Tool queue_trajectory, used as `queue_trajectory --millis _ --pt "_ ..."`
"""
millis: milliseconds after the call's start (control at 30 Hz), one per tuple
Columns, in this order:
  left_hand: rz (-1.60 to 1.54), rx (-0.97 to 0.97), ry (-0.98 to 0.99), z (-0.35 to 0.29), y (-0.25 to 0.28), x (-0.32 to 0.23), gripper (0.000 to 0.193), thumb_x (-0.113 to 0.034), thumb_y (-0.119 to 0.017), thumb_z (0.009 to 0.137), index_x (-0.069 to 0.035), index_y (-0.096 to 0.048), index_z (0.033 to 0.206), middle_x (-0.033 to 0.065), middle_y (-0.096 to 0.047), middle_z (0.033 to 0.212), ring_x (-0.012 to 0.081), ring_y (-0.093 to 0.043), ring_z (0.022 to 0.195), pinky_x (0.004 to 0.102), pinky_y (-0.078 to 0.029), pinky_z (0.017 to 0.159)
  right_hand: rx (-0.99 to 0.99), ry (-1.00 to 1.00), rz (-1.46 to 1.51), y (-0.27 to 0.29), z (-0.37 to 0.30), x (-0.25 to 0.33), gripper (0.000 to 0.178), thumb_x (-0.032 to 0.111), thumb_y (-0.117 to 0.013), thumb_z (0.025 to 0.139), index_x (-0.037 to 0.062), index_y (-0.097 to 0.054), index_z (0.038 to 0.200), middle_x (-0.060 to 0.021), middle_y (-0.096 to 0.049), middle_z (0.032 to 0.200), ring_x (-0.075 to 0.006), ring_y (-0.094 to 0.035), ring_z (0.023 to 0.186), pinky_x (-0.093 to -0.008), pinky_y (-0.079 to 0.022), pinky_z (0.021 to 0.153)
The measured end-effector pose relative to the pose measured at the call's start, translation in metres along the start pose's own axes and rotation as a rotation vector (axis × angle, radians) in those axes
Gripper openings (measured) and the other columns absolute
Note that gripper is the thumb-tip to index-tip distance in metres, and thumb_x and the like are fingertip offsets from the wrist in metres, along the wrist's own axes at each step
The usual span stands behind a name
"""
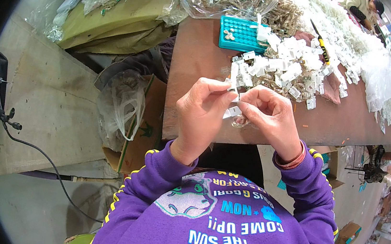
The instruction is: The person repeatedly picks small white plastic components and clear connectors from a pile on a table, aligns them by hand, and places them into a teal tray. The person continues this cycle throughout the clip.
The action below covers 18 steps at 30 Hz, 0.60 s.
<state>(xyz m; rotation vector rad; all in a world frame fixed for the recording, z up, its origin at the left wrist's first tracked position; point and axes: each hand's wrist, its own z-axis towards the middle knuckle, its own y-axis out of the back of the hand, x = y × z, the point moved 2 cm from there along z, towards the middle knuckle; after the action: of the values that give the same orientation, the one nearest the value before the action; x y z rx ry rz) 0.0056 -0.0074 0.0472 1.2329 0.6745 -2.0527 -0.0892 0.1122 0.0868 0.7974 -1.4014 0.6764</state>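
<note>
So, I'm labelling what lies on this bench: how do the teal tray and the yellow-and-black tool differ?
The teal tray is broad and rectangular; the yellow-and-black tool is long and slender. The tray's top is patterned in rows and carries small pieces, while the tool narrows to a dark point. Both lie near the heap of white pieces, outside the left hand and right hand.

On the surface (197, 67), a pile of small pieces (278, 71) lies just beyond the left hand (202, 115) and right hand (273, 115), with a tray (241, 32) behind its left part and a pointed tool (322, 44) at its right. A plastic sheet (381, 78) lies farther right, near the surface's edge. Left of the surface stands a box (153, 112), a plastic bag (119, 103) at its left side.
</note>
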Motion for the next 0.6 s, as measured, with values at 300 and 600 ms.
queue_trajectory --millis 300,600 --pt "-0.35 0.062 0.221 -0.001 0.0 -0.005 0.012 -0.004 -0.063 0.092 -0.001 -0.057 0.102 0.0046 -0.065 0.096 0.0088 -0.062 0.087 0.0237 -0.05 0.08 -0.018 -0.031 0.008 -0.002 0.002 -0.001 0.01 0.007 -0.067 0.085 -0.002 -0.064 0.086 0.0023 -0.062 0.073 -0.0005 -0.053 0.069 -0.0179 -0.043 0.058" --pt "-0.893 -0.037 0.678 -0.003 -0.01 0.003 0.016 -0.019 -0.055 0.098 -0.006 -0.054 0.107 0.0066 -0.065 0.1 0.0152 -0.064 0.093 0.0306 -0.052 0.083 -0.077 0.108 -0.105 -0.017 0.007 -0.009 0.013 0.01 -0.068 0.087 -0.0009 -0.064 0.093 0.0022 -0.062 0.074 -0.0003 -0.049 0.067 -0.0193 -0.042 0.057"
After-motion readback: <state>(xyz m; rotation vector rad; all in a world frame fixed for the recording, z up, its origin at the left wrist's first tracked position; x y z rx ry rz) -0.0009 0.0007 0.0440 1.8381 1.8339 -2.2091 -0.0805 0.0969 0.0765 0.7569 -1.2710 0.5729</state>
